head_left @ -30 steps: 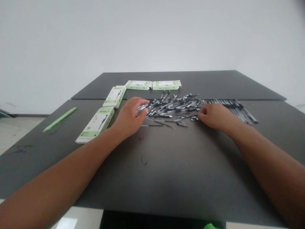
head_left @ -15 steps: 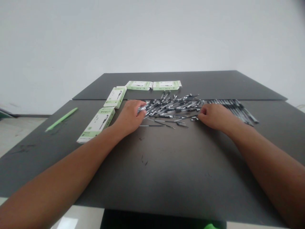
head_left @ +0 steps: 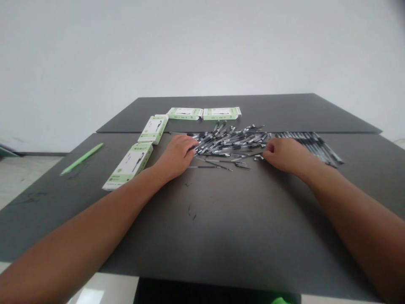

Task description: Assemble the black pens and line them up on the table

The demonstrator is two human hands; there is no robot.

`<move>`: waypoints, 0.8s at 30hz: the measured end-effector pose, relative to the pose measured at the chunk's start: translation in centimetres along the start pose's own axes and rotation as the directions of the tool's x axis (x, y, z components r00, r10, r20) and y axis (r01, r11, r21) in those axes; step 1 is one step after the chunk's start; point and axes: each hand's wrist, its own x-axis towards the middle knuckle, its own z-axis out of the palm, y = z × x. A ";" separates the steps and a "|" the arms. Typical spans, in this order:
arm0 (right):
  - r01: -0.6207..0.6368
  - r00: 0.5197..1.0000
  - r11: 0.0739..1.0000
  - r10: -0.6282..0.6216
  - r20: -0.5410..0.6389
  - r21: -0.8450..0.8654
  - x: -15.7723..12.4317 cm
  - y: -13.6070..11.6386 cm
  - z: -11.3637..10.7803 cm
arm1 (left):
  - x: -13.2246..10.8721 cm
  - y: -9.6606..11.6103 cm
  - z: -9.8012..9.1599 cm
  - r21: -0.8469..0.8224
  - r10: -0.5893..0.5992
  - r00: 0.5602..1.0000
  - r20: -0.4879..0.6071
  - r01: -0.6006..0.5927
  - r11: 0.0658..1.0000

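Observation:
A loose heap of black and clear pens (head_left: 232,139) lies in the middle of the dark table. My left hand (head_left: 177,155) rests at the heap's left end, its fingers curved over the pen ends; what they grip, if anything, is hidden. At the right end of the heap, my right hand (head_left: 281,154) is closed, fingertips down near a small dark piece; its grip cannot be made out. Beyond my right hand a neat row of pens (head_left: 316,145) lies side by side. Several thin refills (head_left: 218,164) lie in front of the heap.
Two green and white boxes (head_left: 153,128) (head_left: 129,164) lie left of the heap, and two more boxes (head_left: 185,113) (head_left: 222,113) lie behind it. A green pen (head_left: 82,158) is at the far left of the table (head_left: 221,236).
My left hand has shifted slightly right along the heap's left end, and its fingers have moved over the pens. My right hand has hardly moved.

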 end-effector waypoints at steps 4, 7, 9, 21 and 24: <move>0.009 1.000 1.000 -0.009 -0.015 -0.011 0.0 0.1 0.2 | 0.0 0.0 0.0 -0.007 -0.012 1.000 -0.003 0.012 1.000; 0.002 1.000 1.000 -0.002 -0.016 -0.008 0.0 0.1 0.2 | 0.1 0.0 0.1 -0.009 -0.028 1.000 -0.005 0.028 1.000; -0.002 1.000 1.000 0.002 -0.016 -0.004 0.0 0.1 0.2 | 0.1 0.1 0.1 -0.008 -0.041 0.999 -0.005 0.041 0.999; -0.001 1.000 1.000 0.001 -0.015 0.010 -0.3 -0.4 0.1 | 0.2 -0.1 0.3 0.015 -0.114 0.993 -0.004 0.114 0.993; 0.005 1.000 1.000 -0.005 -0.016 0.004 -0.2 -0.3 0.2 | 0.1 -0.1 0.4 0.040 -0.118 0.993 0.010 0.118 0.992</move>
